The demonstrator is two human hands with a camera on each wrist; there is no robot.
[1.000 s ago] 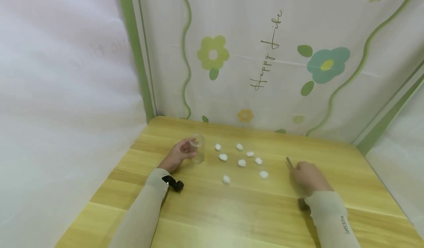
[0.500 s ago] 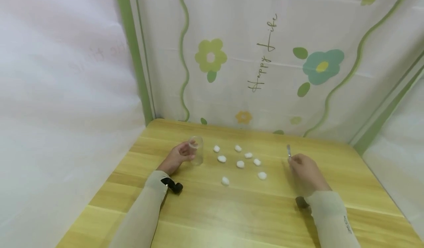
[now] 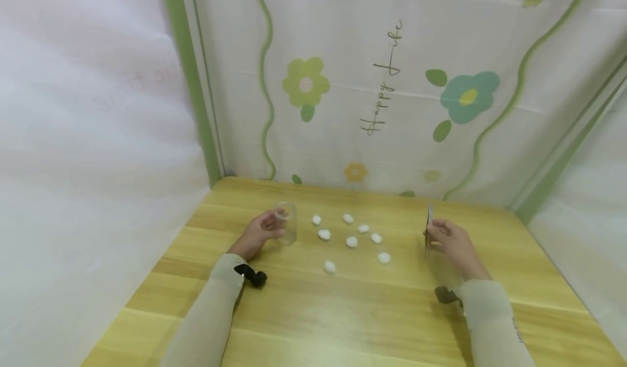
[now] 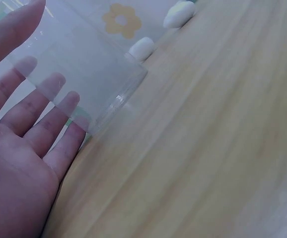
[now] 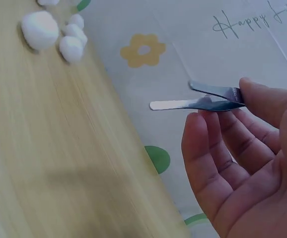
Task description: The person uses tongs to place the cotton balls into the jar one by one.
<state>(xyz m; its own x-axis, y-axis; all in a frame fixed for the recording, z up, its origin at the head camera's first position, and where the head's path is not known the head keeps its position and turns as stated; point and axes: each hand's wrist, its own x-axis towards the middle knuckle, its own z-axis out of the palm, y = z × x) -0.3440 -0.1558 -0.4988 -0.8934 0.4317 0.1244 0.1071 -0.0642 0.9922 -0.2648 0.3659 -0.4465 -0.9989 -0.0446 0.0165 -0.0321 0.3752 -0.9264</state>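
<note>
At the left of the table, my left hand [image 3: 256, 235] holds a clear cup [image 3: 289, 228] that stands upright. In the left wrist view the thumb is on the near side of the cup [image 4: 91, 64] and the fingertips show through its wall. Over the right side of the table, my right hand [image 3: 454, 247] pinches metal tweezers [image 3: 429, 220] between thumb and fingers. The right wrist view shows the two tweezer arms [image 5: 171, 105] spread apart, nothing between their tips. Several white cotton balls [image 3: 351, 242] lie scattered between the hands.
The wooden table [image 3: 303, 312] backs onto a white curtain [image 3: 338, 144] with printed flowers. White sheeting [image 3: 98, 165] hangs on the left side, and more hangs on the right. Each wrist wears a small black camera [image 3: 252, 275].
The tweezers have turned in my right hand from lying largely hidden to standing out lengthwise, their tips away from me. My left hand stays on the cup; the cotton balls have not moved.
</note>
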